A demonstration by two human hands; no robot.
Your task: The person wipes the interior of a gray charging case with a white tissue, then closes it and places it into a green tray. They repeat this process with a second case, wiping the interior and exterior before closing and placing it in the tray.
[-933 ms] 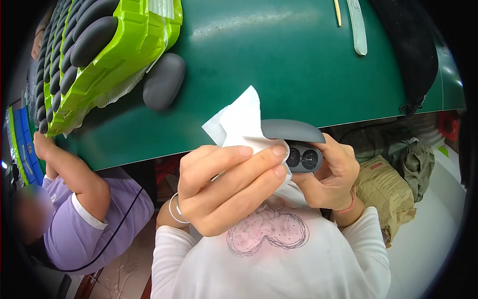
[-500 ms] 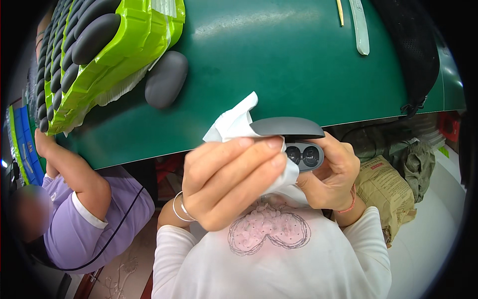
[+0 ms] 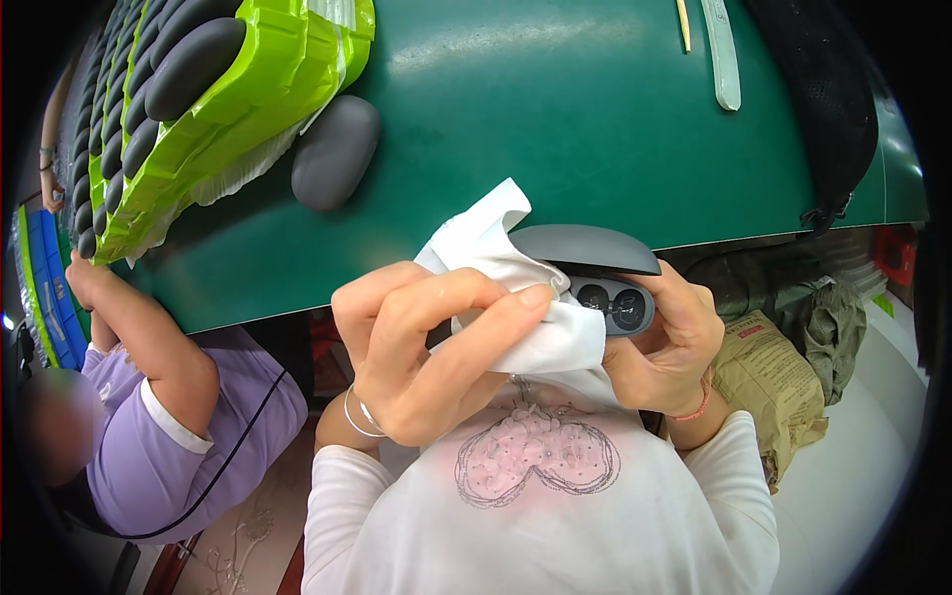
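Note:
My right hand (image 3: 669, 347) grips a dark grey earbud charging case (image 3: 585, 246) by its right end. The lid is raised, and two round, glossy black hollows show inside. A white cloth (image 3: 540, 332) is pinched in my left hand (image 3: 426, 342), its thumb and fingers pressing it against the left part of the case. The cloth covers that end of the case, and one corner sticks up behind it. Both hands are just off the near edge of the green table. Another closed grey case (image 3: 337, 154) lies on the table beyond my left hand.
A bright green tray stack (image 3: 268, 89) with several dark grey cases stands at the far left. A person in a purple shirt (image 3: 188, 426) sits at left. A whitish flat tool (image 3: 721, 59), a thin stick (image 3: 684, 25) and a black mesh bag (image 3: 823, 109) lie at far right. Paper sacks (image 3: 769, 377) stand below.
My left hand has shifted left and its fingers are more bent, with the cloth now spread lower over the case front. The case has moved slightly right and up.

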